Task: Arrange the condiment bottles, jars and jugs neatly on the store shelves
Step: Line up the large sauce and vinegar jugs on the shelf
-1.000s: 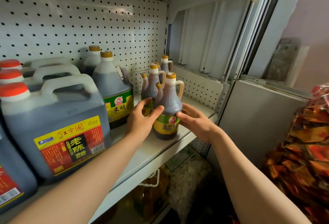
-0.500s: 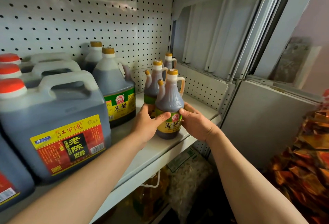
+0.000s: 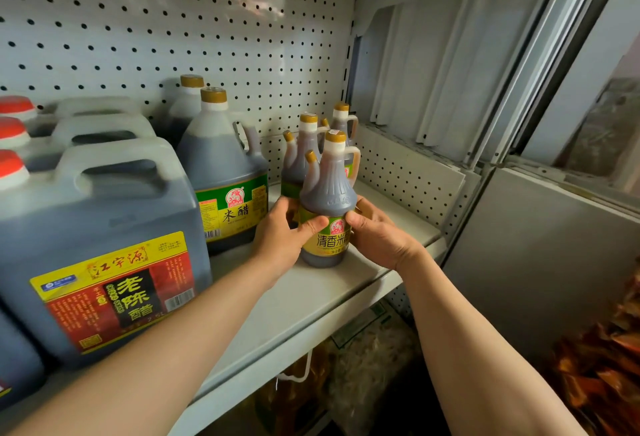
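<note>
Both hands are holding a small vinegar bottle (image 3: 327, 207) that is standing upright on the smooth white shelf (image 3: 311, 297), near its front edge. The left hand (image 3: 284, 238) is wrapping the bottle's left side, thumb lying across the yellow-green label; the right hand (image 3: 377, 235) is clasping the right side, its fingers (image 3: 367, 209) curling behind the bottle. The bottle is translucent plastic full of dark liquid, with a flared body, a narrow neck, a loop handle, a side spout and a gold cap. Two similar bottles (image 3: 304, 158) are standing just behind it, against the perforated metal back panel (image 3: 173, 20). To the left, a round-shouldered jug (image 3: 225, 172) with a green label is sitting beside a blocky, red-capped jug (image 3: 100, 245) with a moulded handle.
</note>
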Demonstrator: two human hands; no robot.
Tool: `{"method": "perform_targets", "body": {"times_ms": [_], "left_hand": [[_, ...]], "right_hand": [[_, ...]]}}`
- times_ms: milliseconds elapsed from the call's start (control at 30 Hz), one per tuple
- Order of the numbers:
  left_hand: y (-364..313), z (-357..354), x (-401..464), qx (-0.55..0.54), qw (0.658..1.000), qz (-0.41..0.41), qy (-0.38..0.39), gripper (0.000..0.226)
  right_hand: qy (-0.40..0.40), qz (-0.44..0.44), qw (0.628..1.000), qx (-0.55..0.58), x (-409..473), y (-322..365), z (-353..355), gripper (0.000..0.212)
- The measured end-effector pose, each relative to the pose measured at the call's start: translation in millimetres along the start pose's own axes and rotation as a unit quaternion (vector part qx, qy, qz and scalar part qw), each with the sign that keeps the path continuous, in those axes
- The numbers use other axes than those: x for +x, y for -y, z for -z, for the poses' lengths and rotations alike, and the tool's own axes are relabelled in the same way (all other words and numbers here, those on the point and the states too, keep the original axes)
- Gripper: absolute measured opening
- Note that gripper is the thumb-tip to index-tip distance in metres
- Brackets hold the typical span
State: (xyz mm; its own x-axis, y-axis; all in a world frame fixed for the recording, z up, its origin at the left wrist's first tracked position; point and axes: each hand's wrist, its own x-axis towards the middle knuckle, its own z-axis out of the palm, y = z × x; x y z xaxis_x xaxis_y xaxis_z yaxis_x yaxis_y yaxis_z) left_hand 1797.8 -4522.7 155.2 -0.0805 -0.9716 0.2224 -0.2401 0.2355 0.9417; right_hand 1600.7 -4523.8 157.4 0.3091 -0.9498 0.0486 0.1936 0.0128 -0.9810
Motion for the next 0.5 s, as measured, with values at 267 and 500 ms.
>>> {"method": "perform_targets", "body": {"times_ms": [267,500], "left_hand": [[1,-2,13,0.035,0.998,0.003,-0.042,0.038],[-14,1,21,0.127,0.987,-0.02,-0.095,0.079]], "right_hand": [[0.032,-0.023,0.999,-0.02,24,5,9,0.107],[0.037,-0.017,0.998,-0.057,38,9,15,0.105]]}}
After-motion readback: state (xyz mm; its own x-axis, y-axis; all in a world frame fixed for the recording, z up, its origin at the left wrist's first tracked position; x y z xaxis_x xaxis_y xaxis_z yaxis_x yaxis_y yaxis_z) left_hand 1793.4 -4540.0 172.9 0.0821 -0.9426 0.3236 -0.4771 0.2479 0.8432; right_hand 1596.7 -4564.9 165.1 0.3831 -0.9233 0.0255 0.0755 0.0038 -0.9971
